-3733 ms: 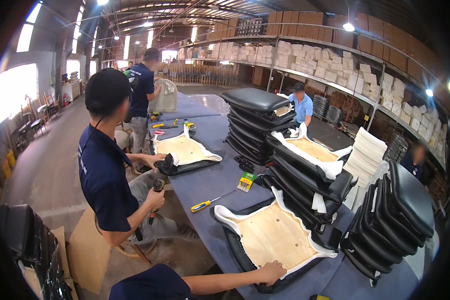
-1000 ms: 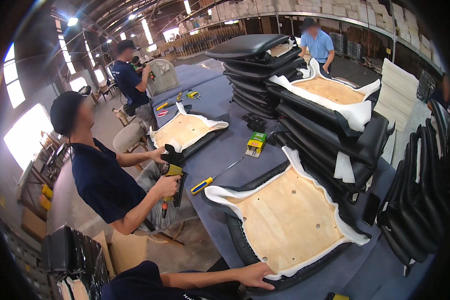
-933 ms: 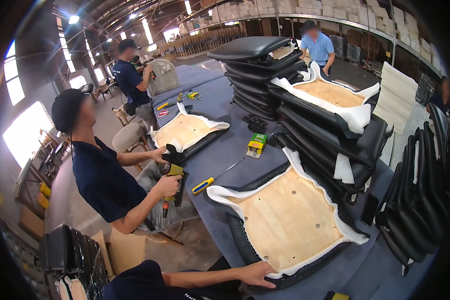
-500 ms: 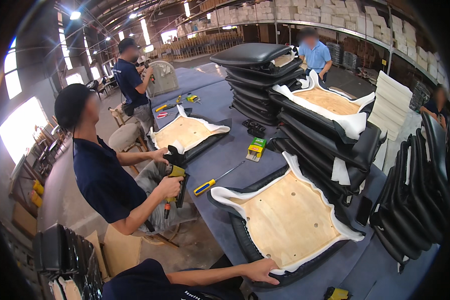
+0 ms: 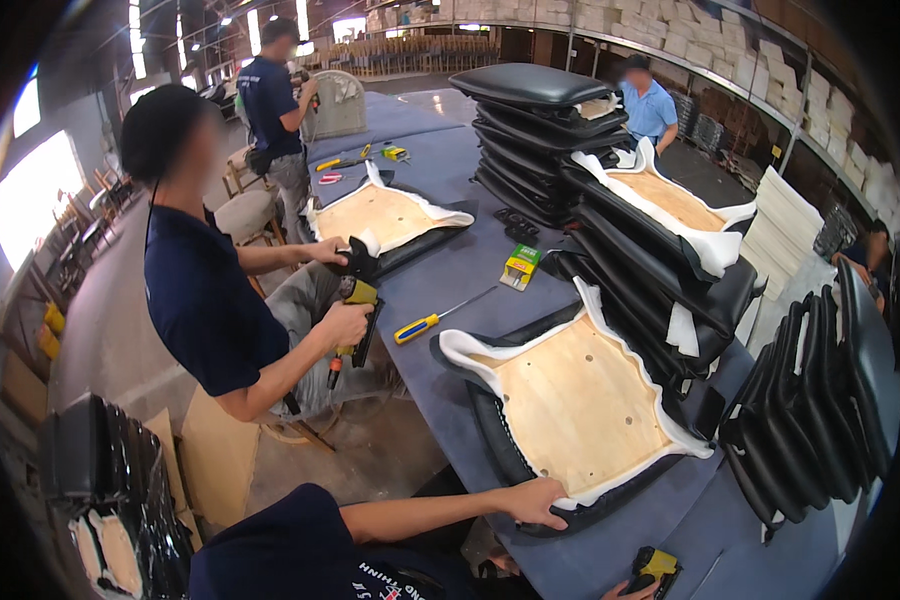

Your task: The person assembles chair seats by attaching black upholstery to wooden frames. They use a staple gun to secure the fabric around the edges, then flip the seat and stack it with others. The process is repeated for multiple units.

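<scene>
A square chair seat (image 5: 582,400) lies underside up in front of me, its plywood base bare and its white padding and black cover standing up round the edges. My left hand (image 5: 536,502) grips its near left corner, thumb over the rim and fingers on the black cover. At the lower edge of the view, my right hand (image 5: 626,592) is closed at a yellow and black staple gun (image 5: 658,566); much of that hand is cut off by the frame.
A screwdriver (image 5: 417,328) and a green-yellow box (image 5: 520,267) lie beyond the seat. Stacked black seats (image 5: 660,290) stand behind it, more cushions (image 5: 810,410) on the right. At left, a co-worker (image 5: 220,310) holds a staple gun (image 5: 360,300) at another seat (image 5: 375,222).
My right hand has come into view at the staple gun, which has shifted slightly left and up. My left hand stays on the seat's corner. The whole view has tilted slightly.
</scene>
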{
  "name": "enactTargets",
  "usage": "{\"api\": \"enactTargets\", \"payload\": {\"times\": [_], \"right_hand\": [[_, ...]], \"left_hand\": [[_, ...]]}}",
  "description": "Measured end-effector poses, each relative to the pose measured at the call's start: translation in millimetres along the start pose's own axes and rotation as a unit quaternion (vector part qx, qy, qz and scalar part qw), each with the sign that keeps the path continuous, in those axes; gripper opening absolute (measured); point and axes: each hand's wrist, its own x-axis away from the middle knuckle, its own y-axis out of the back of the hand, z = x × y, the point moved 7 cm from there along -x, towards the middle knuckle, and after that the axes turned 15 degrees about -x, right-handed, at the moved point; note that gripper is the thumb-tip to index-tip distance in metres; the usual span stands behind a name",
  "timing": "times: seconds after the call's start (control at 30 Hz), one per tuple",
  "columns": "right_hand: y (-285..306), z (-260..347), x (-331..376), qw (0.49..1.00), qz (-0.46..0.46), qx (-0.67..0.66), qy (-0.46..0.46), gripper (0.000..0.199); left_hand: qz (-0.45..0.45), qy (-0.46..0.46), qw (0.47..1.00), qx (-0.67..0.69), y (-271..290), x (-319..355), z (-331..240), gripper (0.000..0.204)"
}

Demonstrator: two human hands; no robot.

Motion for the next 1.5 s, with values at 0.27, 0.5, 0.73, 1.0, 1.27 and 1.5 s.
{"api": "enactTargets", "payload": {"times": [0.27, 0.5, 0.73, 1.0, 1.27, 1.5], "right_hand": [[3, -53, -58, 0.911, 0.238, -0.337, -0.005, 0.054], [84, -24, 63, 0.645, 0.309, -0.624, -0.315, 0.036], [83, 11, 141, 0.782, 0.2, -0.539, -0.242, 0.045], [62, 32, 132, 0.76, 0.288, -0.559, -0.163, 0.057], [50, 53, 92, 0.75, 0.326, -0.568, -0.091, 0.052], [26, 58, 93, 0.696, 0.39, -0.596, -0.097, 0.055]], "left_hand": [[0.009, 0.123, 0.953, -0.275, -3, -12, -23, 0.049], [0.087, 0.15, 0.958, -0.228, -15, -4, -49, 0.044], [0.079, -0.133, 0.917, -0.367, -29, 8, -82, 0.039], [0.143, -0.121, 0.975, -0.121, -40, -7, -35, 0.025], [0.121, -0.121, 0.985, -0.015, -41, -5, -29, 0.024], [0.137, -0.124, 0.983, 0.004, -40, -9, -29, 0.024]]}}
